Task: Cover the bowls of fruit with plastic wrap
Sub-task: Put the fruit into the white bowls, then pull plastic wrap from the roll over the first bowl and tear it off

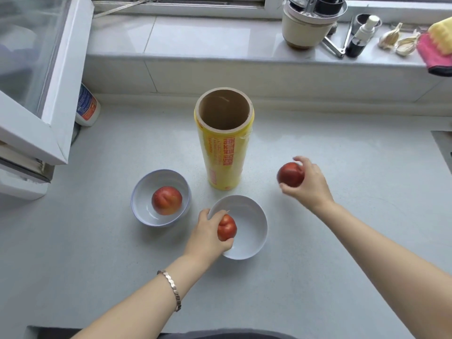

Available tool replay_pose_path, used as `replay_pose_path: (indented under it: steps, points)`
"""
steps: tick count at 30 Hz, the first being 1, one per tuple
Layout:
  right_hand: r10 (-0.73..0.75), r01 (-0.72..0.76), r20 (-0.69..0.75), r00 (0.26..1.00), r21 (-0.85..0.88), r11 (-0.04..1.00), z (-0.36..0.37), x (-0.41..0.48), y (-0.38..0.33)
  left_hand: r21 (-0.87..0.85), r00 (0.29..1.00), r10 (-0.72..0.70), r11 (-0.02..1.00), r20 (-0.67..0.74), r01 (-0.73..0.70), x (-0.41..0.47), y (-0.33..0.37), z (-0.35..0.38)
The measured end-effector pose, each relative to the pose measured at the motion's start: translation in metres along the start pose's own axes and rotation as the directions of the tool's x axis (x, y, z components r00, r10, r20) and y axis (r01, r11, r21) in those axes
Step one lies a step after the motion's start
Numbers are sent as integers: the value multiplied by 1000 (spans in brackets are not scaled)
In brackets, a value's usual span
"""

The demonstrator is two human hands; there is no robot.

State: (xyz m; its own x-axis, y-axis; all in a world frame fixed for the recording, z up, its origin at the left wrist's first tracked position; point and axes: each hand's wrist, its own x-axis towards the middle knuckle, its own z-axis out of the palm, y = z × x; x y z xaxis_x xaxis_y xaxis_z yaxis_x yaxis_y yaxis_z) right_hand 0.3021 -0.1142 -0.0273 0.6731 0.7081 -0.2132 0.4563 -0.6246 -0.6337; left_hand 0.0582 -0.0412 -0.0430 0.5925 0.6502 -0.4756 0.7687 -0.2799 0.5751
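Two white bowls stand on the grey counter. The left bowl (144,192) holds one red fruit (166,200). My left hand (210,232) grips a second red fruit (227,227) just inside the left rim of the near bowl (252,228). My right hand (309,184) holds a third red fruit (290,174) above the counter, to the right of the bowls. A tall yellow roll of plastic wrap (224,143) stands upright behind the bowls, its cardboard core open at the top.
An open window frame (56,94) juts over the counter at the left, with a white bottle (86,106) beneath it. On the raised sill behind sit a pot (307,28), a spray bottle (360,37), garlic (391,39) and cloths (437,45).
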Motion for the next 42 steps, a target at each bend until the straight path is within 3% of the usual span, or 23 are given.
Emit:
replay_pose_path:
  steps: [2, 4, 6, 9, 12, 18, 20, 22, 25, 28, 30, 34, 39, 41, 42]
  points:
    - [-197, 200, 149, 969, -1, 980, 1, -22, -16, -2, 1000, 3, 1000, -9, -3, 0, 0, -1]
    - [-315, 343, 327, 891, -30, 939, 8, -44, -32, -4, 1000, 1, 1000, -12, -1, 0, 0, -1]
    - [-364, 464, 449, 816, -133, 876, 21, -60, -44, -17, 1000, -1, 1000, -21, 0, 0, 1, -2]
    - [-378, 638, 566, 733, -376, 672, 44, -65, -50, -33, 1000, -4, 999, -8, 4, 0, 0, -3]
    - [-304, 642, 598, 741, -499, 583, 56, -62, -51, -25, 999, 4, 1000, 32, -3, 0, -2, -6]
    - [-200, 548, 548, 813, -602, 581, 67, -68, -62, -42, 998, 15, 999, 62, -13, -2, -6, -6]
    - [-173, 512, 525, 833, -616, 599, 73, -71, -64, -117, 997, -30, 992, 65, 37, -4, -10, -2]
    - [-171, 503, 536, 827, -568, 651, 76, -72, -58, -241, 995, -79, 966, 58, 91, -5, -11, 0]
    - [-202, 408, 517, 832, -323, 854, 73, -73, -49, -343, 994, -106, 933, 37, 113, -7, -7, -4]
    - [-284, 281, 199, 938, 42, 959, 58, -67, -65, -374, 993, -113, 921, 15, 111, -7, -7, -12]
    - [-202, 191, 22, 979, 239, 952, 46, -51, -87, -359, 993, -114, 927, 0, 107, -4, -6, -18]
    - [-147, 166, -76, 986, 456, 874, 33, -7, -131, -352, 996, -85, 933, -19, 73, 6, 0, -29]
    - [-172, 235, -172, 970, 475, 848, 40, 4, -153, -394, 999, -32, 918, 18, 37, 6, -4, -37]
    - [-143, 229, -215, 966, 458, 859, 38, 4, -153, -334, 999, -9, 943, -50, -8, 1, -8, -43]
    - [-117, 222, -240, 964, 473, 853, 34, 3, -153, -279, 989, 4, 959, -149, -46, -2, -12, -47]
